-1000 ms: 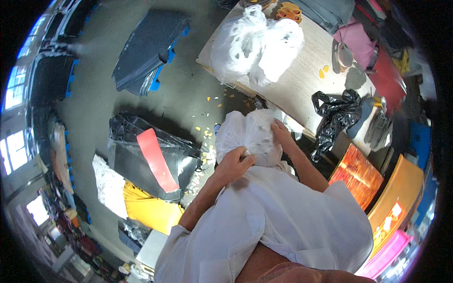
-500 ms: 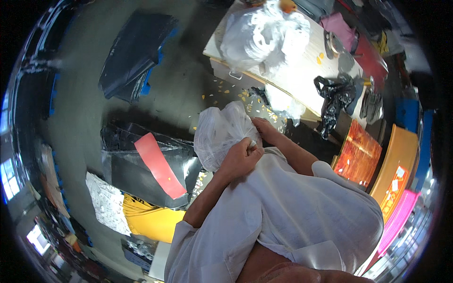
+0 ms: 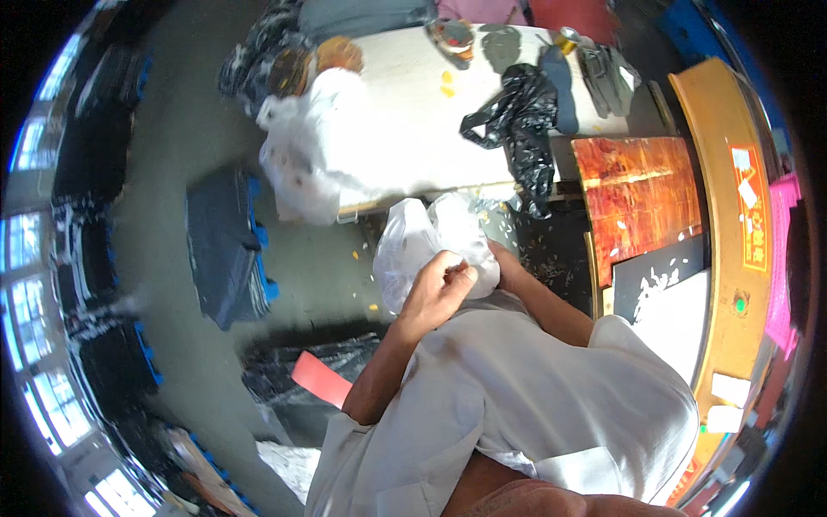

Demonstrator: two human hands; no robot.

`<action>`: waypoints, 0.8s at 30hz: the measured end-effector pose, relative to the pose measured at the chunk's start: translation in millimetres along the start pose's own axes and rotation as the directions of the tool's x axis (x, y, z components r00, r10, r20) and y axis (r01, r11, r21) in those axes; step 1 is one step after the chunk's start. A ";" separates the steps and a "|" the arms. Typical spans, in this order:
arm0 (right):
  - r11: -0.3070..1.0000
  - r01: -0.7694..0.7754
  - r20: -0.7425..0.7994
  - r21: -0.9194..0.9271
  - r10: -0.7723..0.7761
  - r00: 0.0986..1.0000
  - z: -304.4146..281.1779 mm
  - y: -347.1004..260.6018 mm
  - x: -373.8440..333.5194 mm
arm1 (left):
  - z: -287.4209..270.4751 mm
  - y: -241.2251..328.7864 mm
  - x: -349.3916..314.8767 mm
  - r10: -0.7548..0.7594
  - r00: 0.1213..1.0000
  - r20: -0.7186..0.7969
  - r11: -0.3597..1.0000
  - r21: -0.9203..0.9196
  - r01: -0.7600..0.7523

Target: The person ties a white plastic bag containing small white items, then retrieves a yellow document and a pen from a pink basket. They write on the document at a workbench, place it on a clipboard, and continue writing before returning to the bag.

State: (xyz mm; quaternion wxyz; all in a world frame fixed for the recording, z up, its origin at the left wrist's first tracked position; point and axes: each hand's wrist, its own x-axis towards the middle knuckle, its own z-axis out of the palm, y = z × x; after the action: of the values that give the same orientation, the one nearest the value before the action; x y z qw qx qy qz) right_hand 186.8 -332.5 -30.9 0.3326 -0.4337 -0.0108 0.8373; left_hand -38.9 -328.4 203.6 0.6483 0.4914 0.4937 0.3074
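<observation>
Holding plump white plastic bag (image 3: 398,254) just before near edge of pale table (image 3: 409,90). Pinching, apparently, at gathered neck with curled left hand (image 3: 438,291); cannot tell grip of right hand (image 3: 508,270), fingertips hidden. Filled already, by the look; knotted or not, cannot tell.

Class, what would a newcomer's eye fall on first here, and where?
Probably the bulging white plastic bag in the middle, with the left hand in front and the right hand at its right side. Next, the glossy red-orange panel to the right, and the black plastic bag over the near edge of the pale table.
</observation>
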 end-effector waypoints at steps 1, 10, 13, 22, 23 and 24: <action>0.995 0.071 -0.035 -0.065 -0.074 0.997 1.5 -19.6 4.4 | 4.3 9.6 15.1 0.023 1.000 -0.005 0.999 -0.036 -0.023; 0.687 0.360 -0.106 -0.631 -0.536 0.838 50.2 -190.4 52.9 | -22.7 56.4 150.6 -0.007 0.967 -0.254 1.000 -0.024 0.001; 0.534 0.257 -0.103 -0.805 -0.553 0.827 50.1 -198.0 45.1 | -39.7 43.9 196.0 -0.089 0.962 -0.259 0.996 -0.043 0.081; 0.920 0.116 -0.443 -0.374 -0.287 0.850 -59.2 -57.6 -76.6 | -77.2 25.8 277.0 0.013 0.980 -0.196 0.722 0.680 0.127; 0.946 0.109 -0.570 -0.305 -0.273 0.775 -65.1 -38.9 -91.2 | -81.9 30.7 276.1 0.024 0.986 -0.164 0.557 0.822 0.123; 0.966 0.082 -0.609 -0.247 -0.221 0.762 -72.2 -24.9 -105.9 | -81.1 35.8 273.8 0.166 0.971 -0.174 0.476 0.876 0.076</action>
State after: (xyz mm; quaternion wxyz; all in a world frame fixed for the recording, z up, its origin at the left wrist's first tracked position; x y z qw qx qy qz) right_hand 296.0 -392.6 7.8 0.3372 -0.7189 -0.0201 0.6075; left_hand -23.6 -47.6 142.3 0.2340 0.7262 0.6409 0.0846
